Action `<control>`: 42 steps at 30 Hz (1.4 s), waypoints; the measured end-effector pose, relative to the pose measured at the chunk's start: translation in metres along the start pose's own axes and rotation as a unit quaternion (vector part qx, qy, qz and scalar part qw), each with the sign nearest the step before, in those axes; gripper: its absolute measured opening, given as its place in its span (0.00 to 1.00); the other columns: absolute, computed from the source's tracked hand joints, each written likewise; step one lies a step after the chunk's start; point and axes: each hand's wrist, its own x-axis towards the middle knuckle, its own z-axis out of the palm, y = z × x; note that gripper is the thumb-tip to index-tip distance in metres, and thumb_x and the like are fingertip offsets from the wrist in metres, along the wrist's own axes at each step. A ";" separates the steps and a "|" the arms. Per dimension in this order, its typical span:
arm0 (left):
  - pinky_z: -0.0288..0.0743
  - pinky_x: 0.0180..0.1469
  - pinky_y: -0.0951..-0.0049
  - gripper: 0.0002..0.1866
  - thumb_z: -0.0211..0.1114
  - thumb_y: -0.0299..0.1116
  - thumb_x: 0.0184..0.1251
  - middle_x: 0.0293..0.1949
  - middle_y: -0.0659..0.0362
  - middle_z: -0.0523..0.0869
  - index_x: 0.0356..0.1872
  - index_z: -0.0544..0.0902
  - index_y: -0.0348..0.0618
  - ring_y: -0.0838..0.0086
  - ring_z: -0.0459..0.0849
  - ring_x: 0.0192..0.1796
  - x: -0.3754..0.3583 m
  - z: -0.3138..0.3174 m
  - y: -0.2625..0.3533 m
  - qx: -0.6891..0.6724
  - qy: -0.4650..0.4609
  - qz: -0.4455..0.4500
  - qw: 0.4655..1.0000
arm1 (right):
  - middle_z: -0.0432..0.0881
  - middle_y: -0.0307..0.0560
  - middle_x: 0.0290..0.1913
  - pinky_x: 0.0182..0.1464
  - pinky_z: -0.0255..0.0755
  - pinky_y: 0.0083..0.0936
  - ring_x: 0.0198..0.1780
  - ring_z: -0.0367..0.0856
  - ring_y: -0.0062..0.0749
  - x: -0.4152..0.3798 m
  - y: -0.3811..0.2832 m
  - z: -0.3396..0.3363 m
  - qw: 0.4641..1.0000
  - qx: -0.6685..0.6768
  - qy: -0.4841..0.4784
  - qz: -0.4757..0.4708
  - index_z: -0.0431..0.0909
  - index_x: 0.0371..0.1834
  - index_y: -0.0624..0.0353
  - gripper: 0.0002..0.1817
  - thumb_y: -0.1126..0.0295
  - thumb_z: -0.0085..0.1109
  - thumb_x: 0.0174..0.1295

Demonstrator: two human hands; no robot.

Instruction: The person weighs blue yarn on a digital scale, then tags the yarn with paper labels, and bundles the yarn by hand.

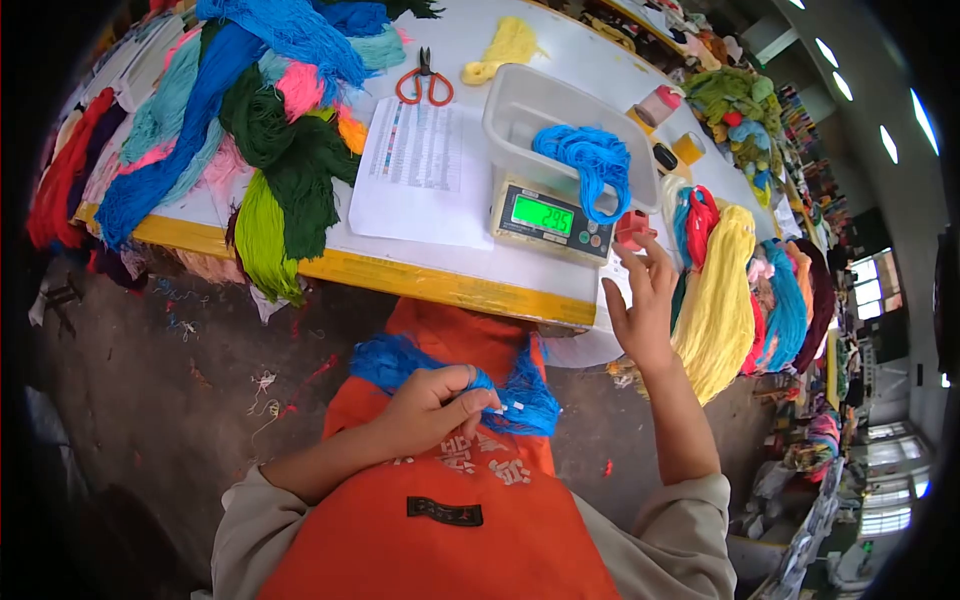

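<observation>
My left hand [437,402] is closed around a hank of blue yarn [533,402] over my lap, its loose ends spreading to both sides on the orange apron [440,530]. Raised near the table's front corner, my right hand [645,300] has its fingers apart and holds nothing. Just beyond it is a digital scale [552,218] with a lit green display reading what looks like 295. A clear plastic tub [510,110] sits on the scale. Blue yarn [585,160] lies in the tub and hangs over its front rim.
A printed sheet [420,200] and red-handled scissors [425,83] lie left of the scale. Yarn hanks hang over the table's left edge, including dark green [300,170]; a pale yellow hank [722,300] hangs at right. Yellow tape [420,283] lines the front edge.
</observation>
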 end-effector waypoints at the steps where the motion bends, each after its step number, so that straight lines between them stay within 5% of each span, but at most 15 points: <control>1: 0.74 0.33 0.80 0.11 0.54 0.31 0.78 0.23 0.63 0.80 0.41 0.80 0.33 0.84 0.80 0.28 -0.001 0.000 0.001 0.002 0.001 -0.002 1.000 | 0.69 0.51 0.65 0.59 0.59 0.36 0.53 0.73 0.39 0.003 0.003 0.002 1.000 0.003 0.008 0.004 0.74 0.61 0.55 0.29 0.76 0.68 0.53; 17: 0.72 0.33 0.83 0.11 0.56 0.34 0.78 0.22 0.66 0.79 0.40 0.80 0.35 0.88 0.77 0.27 -0.011 0.009 -0.011 -0.034 0.022 -0.047 0.998 | 0.61 0.55 0.71 0.66 0.53 0.49 0.69 0.60 0.57 0.050 0.002 0.028 0.993 -0.100 0.016 0.057 0.76 0.57 0.48 0.28 0.73 0.72 0.50; 22: 0.71 0.33 0.83 0.12 0.56 0.34 0.78 0.23 0.66 0.79 0.41 0.80 0.34 0.88 0.77 0.27 -0.012 0.008 -0.012 -0.045 0.021 -0.056 0.997 | 0.63 0.53 0.71 0.67 0.50 0.51 0.69 0.60 0.56 0.044 0.010 0.027 0.995 -0.076 0.017 0.056 0.79 0.45 0.55 0.16 0.68 0.72 0.53; 26: 0.71 0.34 0.83 0.12 0.55 0.34 0.79 0.23 0.65 0.79 0.40 0.79 0.34 0.88 0.77 0.28 -0.010 0.008 -0.013 -0.040 0.018 -0.048 0.998 | 0.74 0.51 0.62 0.64 0.61 0.37 0.64 0.69 0.47 0.035 0.024 -0.003 0.991 0.032 0.115 0.064 0.79 0.46 0.58 0.14 0.66 0.69 0.61; 27: 0.71 0.34 0.82 0.12 0.55 0.34 0.79 0.23 0.65 0.79 0.39 0.79 0.34 0.88 0.76 0.28 -0.010 0.008 -0.014 -0.040 0.019 -0.046 0.998 | 0.77 0.49 0.57 0.60 0.66 0.30 0.58 0.74 0.39 0.028 0.036 -0.015 0.973 0.124 0.149 0.127 0.79 0.47 0.57 0.11 0.65 0.63 0.66; 28: 0.71 0.34 0.82 0.12 0.55 0.34 0.79 0.23 0.65 0.79 0.39 0.79 0.34 0.88 0.76 0.28 -0.009 0.007 -0.015 -0.041 0.021 -0.046 0.998 | 0.79 0.45 0.52 0.58 0.68 0.25 0.54 0.77 0.32 0.027 0.023 -0.044 0.883 0.285 0.151 0.342 0.80 0.49 0.57 0.12 0.61 0.57 0.71; 30: 0.72 0.34 0.82 0.12 0.55 0.34 0.79 0.22 0.65 0.78 0.39 0.78 0.34 0.88 0.76 0.27 -0.009 0.004 -0.018 -0.056 0.028 -0.040 0.997 | 0.80 0.45 0.46 0.58 0.70 0.28 0.51 0.79 0.29 0.000 0.080 -0.092 0.805 0.417 0.310 0.284 0.77 0.54 0.63 0.19 0.57 0.49 0.75; 31: 0.72 0.34 0.82 0.12 0.55 0.34 0.79 0.22 0.65 0.78 0.39 0.78 0.34 0.88 0.76 0.27 -0.009 0.002 -0.016 -0.056 0.028 -0.043 0.997 | 0.81 0.47 0.46 0.57 0.71 0.31 0.52 0.79 0.31 0.013 0.040 -0.133 0.757 0.477 0.350 0.276 0.77 0.51 0.61 0.18 0.58 0.49 0.74; 32: 0.72 0.32 0.82 0.12 0.55 0.34 0.79 0.23 0.64 0.79 0.41 0.78 0.34 0.86 0.76 0.26 -0.008 0.000 -0.012 -0.040 0.028 -0.047 0.998 | 0.82 0.50 0.47 0.55 0.74 0.32 0.52 0.81 0.34 -0.053 0.128 -0.171 0.728 0.483 0.421 0.241 0.78 0.47 0.62 0.16 0.58 0.55 0.70; 34: 0.72 0.30 0.82 0.12 0.55 0.35 0.79 0.24 0.64 0.79 0.44 0.79 0.35 0.84 0.77 0.25 -0.005 -0.002 -0.005 -0.024 0.026 -0.054 0.998 | 0.80 0.48 0.41 0.48 0.77 0.34 0.44 0.81 0.33 -0.096 0.102 -0.230 0.831 0.215 0.475 0.193 0.77 0.44 0.66 0.15 0.64 0.63 0.65; 36: 0.68 0.26 0.83 0.11 0.57 0.36 0.77 0.25 0.64 0.79 0.46 0.79 0.37 0.85 0.73 0.22 0.000 -0.001 -0.001 -0.036 0.029 -0.067 0.997 | 0.78 0.45 0.35 0.40 0.80 0.37 0.37 0.81 0.33 -0.136 0.079 -0.272 0.860 -0.010 0.491 0.138 0.76 0.42 0.69 0.16 0.69 0.70 0.59; 38: 0.69 0.30 0.82 0.11 0.57 0.33 0.77 0.27 0.62 0.79 0.50 0.78 0.37 0.85 0.74 0.24 0.011 0.000 -0.003 -0.067 0.008 -0.037 0.997 | 0.76 0.44 0.34 0.38 0.81 0.37 0.35 0.80 0.33 -0.149 0.065 -0.274 0.834 0.276 0.477 0.030 0.76 0.41 0.69 0.17 0.68 0.71 0.59; 41: 0.70 0.33 0.82 0.23 0.59 0.29 0.75 0.36 0.58 0.80 0.69 0.69 0.40 0.84 0.75 0.26 0.022 -0.002 0.011 -0.262 -0.076 0.006 0.962 | 0.83 0.52 0.41 0.37 0.77 0.28 0.41 0.82 0.34 -0.095 -0.041 -0.170 0.857 0.109 0.460 0.203 0.79 0.47 0.63 0.18 0.60 0.62 0.62; 42: 0.73 0.38 0.79 0.31 0.61 0.29 0.73 0.42 0.55 0.81 0.74 0.62 0.42 0.79 0.80 0.34 0.024 -0.003 0.025 -0.299 -0.103 0.005 0.949 | 0.83 0.50 0.35 0.32 0.74 0.28 0.37 0.83 0.35 -0.067 -0.070 -0.171 0.973 0.134 0.164 0.092 0.81 0.43 0.56 0.13 0.63 0.66 0.57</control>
